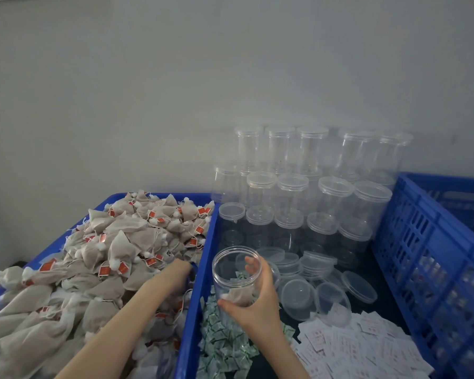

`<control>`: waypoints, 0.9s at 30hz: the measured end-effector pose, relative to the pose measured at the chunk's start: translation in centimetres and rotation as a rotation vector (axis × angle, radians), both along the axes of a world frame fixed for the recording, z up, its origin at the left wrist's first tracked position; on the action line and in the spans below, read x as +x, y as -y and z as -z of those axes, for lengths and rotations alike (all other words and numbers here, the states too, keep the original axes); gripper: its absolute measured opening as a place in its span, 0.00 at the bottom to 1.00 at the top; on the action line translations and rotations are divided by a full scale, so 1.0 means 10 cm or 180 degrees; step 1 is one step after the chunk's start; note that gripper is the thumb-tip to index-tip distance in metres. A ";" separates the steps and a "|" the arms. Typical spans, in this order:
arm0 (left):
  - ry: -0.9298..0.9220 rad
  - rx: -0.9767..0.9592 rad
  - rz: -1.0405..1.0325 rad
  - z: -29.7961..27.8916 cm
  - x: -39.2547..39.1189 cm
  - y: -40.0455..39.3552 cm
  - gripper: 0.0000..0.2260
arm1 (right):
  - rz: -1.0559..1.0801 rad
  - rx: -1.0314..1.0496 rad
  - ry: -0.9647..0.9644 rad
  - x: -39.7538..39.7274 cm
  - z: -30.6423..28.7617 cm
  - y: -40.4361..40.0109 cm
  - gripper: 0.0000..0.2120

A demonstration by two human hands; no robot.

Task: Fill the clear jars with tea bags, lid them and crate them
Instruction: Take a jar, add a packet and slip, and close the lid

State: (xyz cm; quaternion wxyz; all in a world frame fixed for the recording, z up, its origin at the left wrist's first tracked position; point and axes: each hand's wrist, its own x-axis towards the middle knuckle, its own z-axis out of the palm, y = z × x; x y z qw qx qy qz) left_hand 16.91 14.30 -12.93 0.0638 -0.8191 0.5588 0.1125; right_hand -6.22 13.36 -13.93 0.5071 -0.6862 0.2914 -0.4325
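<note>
Open clear jar (237, 274): lidless, held above the dark table (383, 291), just right of the blue tray's near-right wall. One tea bag (237, 296) lies at its bottom, with a green-and-white sachet (240, 275) also inside.

Right hand (260, 299): wrapped round the jar's right side, thumb across the lower front, fingers curled behind the wall.

Left hand (179, 269): reaches into the tea bags at the tray's right edge, left of the jar. Fingers are buried among the bags; whether they are pinching one cannot be told.

Blue tray (203, 258): left of the jar, heaped with tea bags (115, 250), beige mesh pouches with strings and red-orange tags.

Green-and-white sachets (225, 343): a loose pile below the jar, against the tray's right wall.

White paper slips (361, 348): a scattered pile with small red print, below and right of the jar.

Loose clear lids (329, 294): right of the jar, some stacked, some lying singly on the table.

Stacked empty jars (312, 187): lidded, clear, in several tiers behind the jar, against the grey wall (175, 77).

Blue slatted crate (433, 242): far right of the jar, beside the stacked jars; clear jars show dimly through its slats.
</note>
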 end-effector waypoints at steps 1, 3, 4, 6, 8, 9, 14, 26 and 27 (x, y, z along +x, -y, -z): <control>0.0036 -0.0031 -0.0030 -0.03 0.01 0.00 0.14 | -0.0004 0.0002 -0.0004 0.00 0.00 0.00 0.43; 0.0120 -0.0078 -0.0078 -0.10 0.03 -0.01 0.14 | -0.0010 0.0017 0.0006 -0.01 0.01 0.00 0.43; 0.0170 -0.0118 -0.0107 -0.14 0.04 -0.01 0.15 | -0.0011 0.0026 0.0012 0.00 0.01 0.00 0.43; 0.0211 -0.0183 -0.0187 -0.22 0.06 0.00 0.15 | -0.0011 0.0030 0.0003 0.01 0.00 0.00 0.43; 0.0191 -0.0239 -0.0307 -0.31 0.06 -0.01 0.15 | -0.0003 0.0026 -0.0025 0.02 -0.01 -0.01 0.42; 0.0179 -0.0347 -0.0343 -0.34 0.06 -0.02 0.13 | -0.0006 0.0040 -0.0033 0.03 -0.01 -0.01 0.42; -0.0092 -0.0881 -0.0326 -0.34 0.10 -0.15 0.03 | -0.0015 0.0143 -0.0086 0.06 -0.07 0.00 0.42; -0.0552 -0.2297 -0.0698 -0.63 0.07 -0.34 0.06 | -0.0046 0.0139 -0.0239 0.08 -0.03 0.00 0.42; -0.0610 -0.2531 -0.0697 -0.68 0.04 -0.35 0.04 | -0.0069 0.0162 -0.0260 0.09 -0.03 0.00 0.43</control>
